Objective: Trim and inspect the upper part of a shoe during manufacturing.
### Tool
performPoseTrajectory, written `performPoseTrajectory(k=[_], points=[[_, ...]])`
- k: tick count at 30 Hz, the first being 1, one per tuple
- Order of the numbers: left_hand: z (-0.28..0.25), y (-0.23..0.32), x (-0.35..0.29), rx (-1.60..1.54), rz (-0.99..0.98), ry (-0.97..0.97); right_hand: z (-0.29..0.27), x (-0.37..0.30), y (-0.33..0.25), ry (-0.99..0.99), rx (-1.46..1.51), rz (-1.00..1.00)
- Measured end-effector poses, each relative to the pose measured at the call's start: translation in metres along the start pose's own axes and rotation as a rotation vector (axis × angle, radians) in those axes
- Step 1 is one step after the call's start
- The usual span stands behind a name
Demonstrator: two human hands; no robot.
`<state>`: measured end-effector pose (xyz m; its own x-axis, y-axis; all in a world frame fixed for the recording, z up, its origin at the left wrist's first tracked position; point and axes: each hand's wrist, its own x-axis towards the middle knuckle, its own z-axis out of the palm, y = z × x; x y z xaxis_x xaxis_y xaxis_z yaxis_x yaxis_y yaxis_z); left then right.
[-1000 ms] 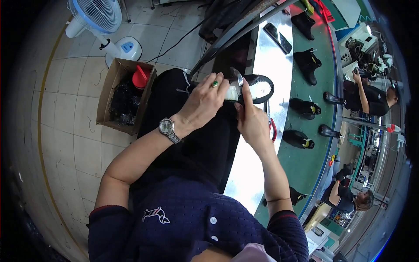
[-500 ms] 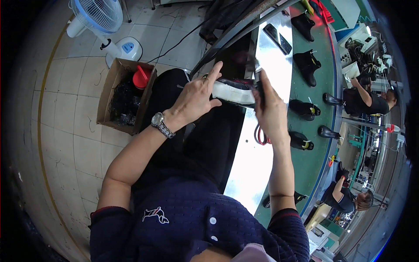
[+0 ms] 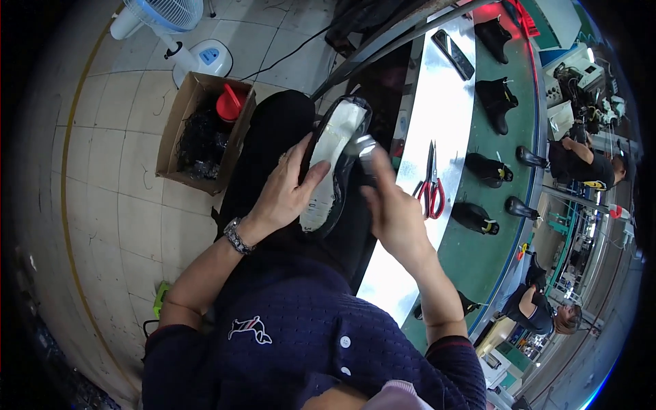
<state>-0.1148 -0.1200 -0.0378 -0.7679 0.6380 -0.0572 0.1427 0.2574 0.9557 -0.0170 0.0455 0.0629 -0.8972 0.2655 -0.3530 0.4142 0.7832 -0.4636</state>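
Note:
A black shoe (image 3: 326, 160) lies bottom-up over my lap, its pale insole facing me and a dark rim of upper folded round the edge. My left hand (image 3: 283, 184) grips its left side, the thumb lying on the insole and the fingers partly hidden along the edge. Just right of the shoe, my right hand (image 3: 396, 215) is closed round a hammer (image 3: 365, 145). The hammer's shiny metal head is smeared by motion and close to the shoe's right edge; I cannot tell whether it touches. Its handle is mostly hidden in my fist.
Red-handled scissors (image 3: 432, 188) and a phone (image 3: 454, 55) lie on the metal ledge (image 3: 447, 102) at my right. Several black boots stand on the green conveyor (image 3: 523, 116) beyond. A carton (image 3: 205, 133) and a fan (image 3: 208, 58) stand on the left floor. Two people sit far right.
The shoe has turned from lying crosswise to standing lengthwise. My left hand has moved down and closed on its side; my right hand has lowered with the hammer, uncovering the scissors.

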Motion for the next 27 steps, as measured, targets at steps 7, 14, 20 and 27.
performPoseTrajectory(k=[7,14,20,27], points=[[-0.016,0.026,0.001,0.463,-0.044,-0.027,-0.027,0.022,0.003,-0.21,-0.074,-0.091],[-0.018,0.012,-0.003,0.209,0.12,-0.046,-0.059,0.031,-0.019,-0.538,-0.162,-0.1],[-0.009,0.029,-0.002,0.539,0.037,-0.182,-0.061,0.035,-0.032,-0.561,-0.366,-0.145],[0.0,0.01,0.014,-1.474,-0.539,-0.258,-0.04,0.02,0.0,-0.389,-0.154,-0.215]])
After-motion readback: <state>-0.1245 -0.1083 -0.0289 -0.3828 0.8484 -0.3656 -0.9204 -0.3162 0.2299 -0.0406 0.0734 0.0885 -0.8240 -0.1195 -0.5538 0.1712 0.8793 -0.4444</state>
